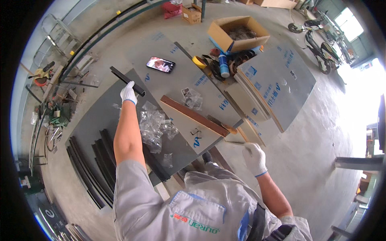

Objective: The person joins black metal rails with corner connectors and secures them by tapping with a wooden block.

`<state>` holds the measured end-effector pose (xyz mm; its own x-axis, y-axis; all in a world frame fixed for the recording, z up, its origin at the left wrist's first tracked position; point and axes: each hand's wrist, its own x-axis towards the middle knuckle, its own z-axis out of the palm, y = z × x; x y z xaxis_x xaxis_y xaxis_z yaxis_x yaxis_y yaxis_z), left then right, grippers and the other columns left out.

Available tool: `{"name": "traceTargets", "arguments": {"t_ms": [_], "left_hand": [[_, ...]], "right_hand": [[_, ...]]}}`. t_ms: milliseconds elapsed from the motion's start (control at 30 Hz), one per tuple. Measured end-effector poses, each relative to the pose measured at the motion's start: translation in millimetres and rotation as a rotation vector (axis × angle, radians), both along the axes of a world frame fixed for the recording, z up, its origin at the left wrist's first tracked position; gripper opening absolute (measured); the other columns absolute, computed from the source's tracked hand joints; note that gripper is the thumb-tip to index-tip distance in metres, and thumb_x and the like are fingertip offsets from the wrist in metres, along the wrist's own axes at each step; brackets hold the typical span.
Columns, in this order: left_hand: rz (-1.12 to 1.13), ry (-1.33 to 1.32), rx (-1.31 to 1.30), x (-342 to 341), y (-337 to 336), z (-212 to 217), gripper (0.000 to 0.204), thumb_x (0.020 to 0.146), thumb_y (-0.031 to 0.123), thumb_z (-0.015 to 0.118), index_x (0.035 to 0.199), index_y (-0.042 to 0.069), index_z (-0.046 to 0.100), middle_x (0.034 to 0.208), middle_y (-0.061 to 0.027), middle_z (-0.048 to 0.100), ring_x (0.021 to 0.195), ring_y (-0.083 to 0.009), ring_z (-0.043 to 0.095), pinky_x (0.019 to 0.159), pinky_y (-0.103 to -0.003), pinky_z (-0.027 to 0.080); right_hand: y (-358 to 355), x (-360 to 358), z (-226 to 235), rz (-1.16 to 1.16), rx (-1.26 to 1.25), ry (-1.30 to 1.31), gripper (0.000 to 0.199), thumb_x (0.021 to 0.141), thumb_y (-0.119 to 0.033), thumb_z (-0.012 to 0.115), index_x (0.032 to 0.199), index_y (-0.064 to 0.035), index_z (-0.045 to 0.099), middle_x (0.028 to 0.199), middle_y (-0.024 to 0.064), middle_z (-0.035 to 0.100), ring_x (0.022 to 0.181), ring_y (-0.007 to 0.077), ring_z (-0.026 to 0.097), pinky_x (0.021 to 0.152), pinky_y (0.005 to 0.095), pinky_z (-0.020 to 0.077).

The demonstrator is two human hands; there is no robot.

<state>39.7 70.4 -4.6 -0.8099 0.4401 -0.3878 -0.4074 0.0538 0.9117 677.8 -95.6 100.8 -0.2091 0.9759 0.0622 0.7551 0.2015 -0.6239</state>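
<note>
Grey worktop — plastic bags, phone; left hand clasps black bar, right hand — grip unclear.

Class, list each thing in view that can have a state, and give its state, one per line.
Left hand: gloved, closed around a black bar
Right hand: gloved, fingers curled; unclear whether holding anything
Smartphone: face up, screen lit
Cardboard box: open at the top
Plastic bags: clear, crumpled
Brown bar: lying down, not held
</note>
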Motion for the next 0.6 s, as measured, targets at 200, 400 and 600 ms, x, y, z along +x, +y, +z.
{"name": "traceTargets", "arguments": {"t_ms": [200,400,600], "left_hand": [[-0.507,-0.258,0.847,82,-136,155,0.039,0.101,0.020,0.070,0.135,0.003,0.061,0.114,-0.0126,0.068,0.107,-0.0281,0.067,0.096,-0.045,0.055],[-0.319,-0.061,0.464,160,-321,215,0.053,0.108,0.047,0.059,0.138,0.004,0.059,0.099,-0.0097,0.069,0.078,-0.0250,0.069,0.069,-0.041,0.058],[-0.350,0.027,0.118,238,-445,226,0.051,0.107,0.047,0.059,0.121,-0.002,0.063,0.085,-0.0118,0.070,0.067,-0.0213,0.069,0.061,-0.034,0.057]], "right_hand": [[80,-45,-29,0.031,-0.078,-0.110,0.038,0.092,-0.025,0.073,0.120,-0.0007,0.072,0.109,0.0227,0.076,0.104,0.0424,0.072,0.092,0.0468,0.0572],[111,-41,-71,0.147,-0.326,0.129,0.046,0.088,-0.024,0.076,0.125,0.0030,0.071,0.116,0.0226,0.077,0.107,0.0349,0.074,0.094,0.0414,0.0573],[111,-25,-11,0.052,-0.833,0.713,0.042,0.098,-0.018,0.073,0.133,0.0056,0.069,0.112,0.0118,0.076,0.090,0.0176,0.070,0.073,0.0298,0.0556]]}}
